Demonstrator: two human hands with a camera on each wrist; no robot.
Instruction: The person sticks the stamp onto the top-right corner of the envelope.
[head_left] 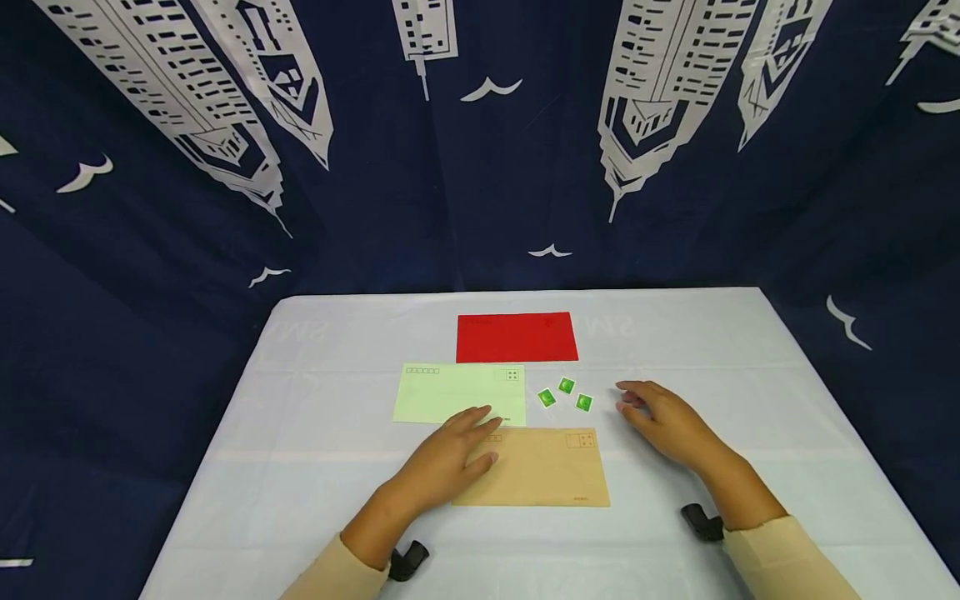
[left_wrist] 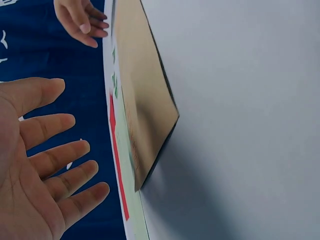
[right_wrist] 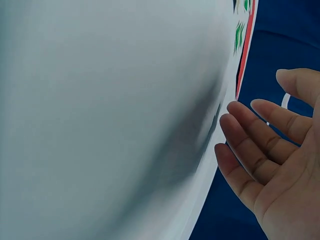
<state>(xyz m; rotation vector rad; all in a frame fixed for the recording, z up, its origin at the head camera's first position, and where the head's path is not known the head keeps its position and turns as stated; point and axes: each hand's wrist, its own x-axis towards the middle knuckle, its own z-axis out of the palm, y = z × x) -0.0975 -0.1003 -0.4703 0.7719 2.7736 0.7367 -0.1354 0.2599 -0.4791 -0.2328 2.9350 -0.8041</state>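
My left hand (head_left: pixel 446 461) hovers over the left end of a tan envelope (head_left: pixel 543 471), hiding that end in the head view. In the left wrist view its fingers (left_wrist: pixel 70 150) are spread and nothing lies between them. Just behind lies a pale green envelope (head_left: pixel 457 393), its front right corner partly behind my fingertips. Three small green stamps (head_left: pixel 567 385) lie loose right of it. My right hand (head_left: pixel 671 425) is held to the right of the stamps, apart from them, fingers (right_wrist: pixel 270 140) relaxed and holding nothing.
A red envelope (head_left: pixel 517 337) lies farthest back, beyond the green one. All the paper rests on a white-covered table (head_left: pixel 315 500). Behind the table's far edge hangs a dark blue curtain (head_left: pixel 375 225) with white buildings and birds. A black wrist device (head_left: pixel 702 523) shows by the right sleeve.
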